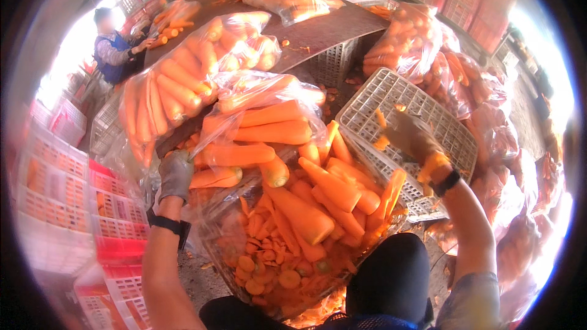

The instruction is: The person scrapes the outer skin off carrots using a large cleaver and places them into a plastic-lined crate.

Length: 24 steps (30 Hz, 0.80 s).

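My left hand (175,175), in a grey glove, grips the edge of a clear plastic bag (275,94) with large peeled carrots in it. Several carrots lie at the bag's mouth. My right hand (409,135), gloved and blurred, is over an upturned white plastic crate (367,101). Orange patches show around its fingertips; whether it holds anything is unclear. Between my arms, peeled carrots (302,211) are heaped in a plastic-lined container. Cut carrot slices (263,268) and trimmings lie at its near end.
A full bag of carrots (179,82) lies beyond my left hand. More bags (403,39) line the right side. Red and white crates (110,211) are stacked on the left. A person (114,50) handles carrots at the brown table (316,39); another sits at the far side.
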Available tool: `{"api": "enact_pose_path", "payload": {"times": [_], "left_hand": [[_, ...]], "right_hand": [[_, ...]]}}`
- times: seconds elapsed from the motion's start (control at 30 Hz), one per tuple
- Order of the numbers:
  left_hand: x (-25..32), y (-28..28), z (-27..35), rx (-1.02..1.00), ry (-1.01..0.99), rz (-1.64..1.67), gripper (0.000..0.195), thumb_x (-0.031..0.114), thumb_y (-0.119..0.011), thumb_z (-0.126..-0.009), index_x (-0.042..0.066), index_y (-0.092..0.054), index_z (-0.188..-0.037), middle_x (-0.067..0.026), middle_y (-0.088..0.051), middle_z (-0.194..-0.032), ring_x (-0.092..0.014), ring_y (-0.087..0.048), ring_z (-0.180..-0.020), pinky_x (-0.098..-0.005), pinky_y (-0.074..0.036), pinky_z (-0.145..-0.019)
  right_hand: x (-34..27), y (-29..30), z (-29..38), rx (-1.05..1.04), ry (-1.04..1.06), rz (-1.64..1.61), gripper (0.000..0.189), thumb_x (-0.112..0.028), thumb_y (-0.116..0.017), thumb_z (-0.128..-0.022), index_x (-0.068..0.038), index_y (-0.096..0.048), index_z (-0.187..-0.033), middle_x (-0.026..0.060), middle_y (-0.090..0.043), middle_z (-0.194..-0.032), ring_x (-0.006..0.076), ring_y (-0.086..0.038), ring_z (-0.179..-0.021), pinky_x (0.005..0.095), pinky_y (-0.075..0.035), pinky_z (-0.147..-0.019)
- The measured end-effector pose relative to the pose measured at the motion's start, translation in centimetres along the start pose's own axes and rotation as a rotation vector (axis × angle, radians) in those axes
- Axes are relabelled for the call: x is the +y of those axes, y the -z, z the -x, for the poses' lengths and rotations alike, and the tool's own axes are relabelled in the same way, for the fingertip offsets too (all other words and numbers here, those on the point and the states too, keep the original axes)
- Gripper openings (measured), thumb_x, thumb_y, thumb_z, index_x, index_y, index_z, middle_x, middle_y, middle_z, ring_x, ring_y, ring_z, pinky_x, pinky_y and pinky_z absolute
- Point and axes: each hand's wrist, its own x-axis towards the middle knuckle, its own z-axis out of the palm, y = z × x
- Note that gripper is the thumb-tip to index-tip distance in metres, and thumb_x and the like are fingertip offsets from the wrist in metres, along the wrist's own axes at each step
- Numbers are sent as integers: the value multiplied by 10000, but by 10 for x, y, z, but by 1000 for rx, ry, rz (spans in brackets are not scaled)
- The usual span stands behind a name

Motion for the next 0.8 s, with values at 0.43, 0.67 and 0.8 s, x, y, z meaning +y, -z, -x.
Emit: {"api": "enact_pose_path", "payload": {"times": [0.43, 0.67, 0.8], "left_hand": [[-12, 52, 13, 121, -67, 191, 203, 267, -645, -871, 85, -684, -792, -172, -662, -779, -375, -664, -756, -454, -527, -664], [-20, 66, 40, 73, -49, 217, 242, 286, -650, -883, 79, -662, -757, -171, -629, -715, -387, -640, -691, -466, -507, -628], [-17, 80, 69, -40, -61, 267, 240, 258, -646, -881, 63, -647, -741, -177, -621, -712, -396, -630, -689, -470, -492, -624]], "right_hand": [[-156, -143, -174, -261, 58, -483, 450, -380, -721, -802, -70, -716, -1127, 149, -738, -1018, 275, -689, -977, 382, -525, -866], [-167, -114, -163, -197, -357, -1485, 178, -202, -646, -889, -107, -618, -740, 1, -558, -642, 146, -512, -544, 293, -425, -514], [-192, -82, -128, -338, -378, -1447, 258, -347, -624, -974, -131, -612, -834, -35, -477, -594, 102, -439, -488, 247, -352, -457]]}}
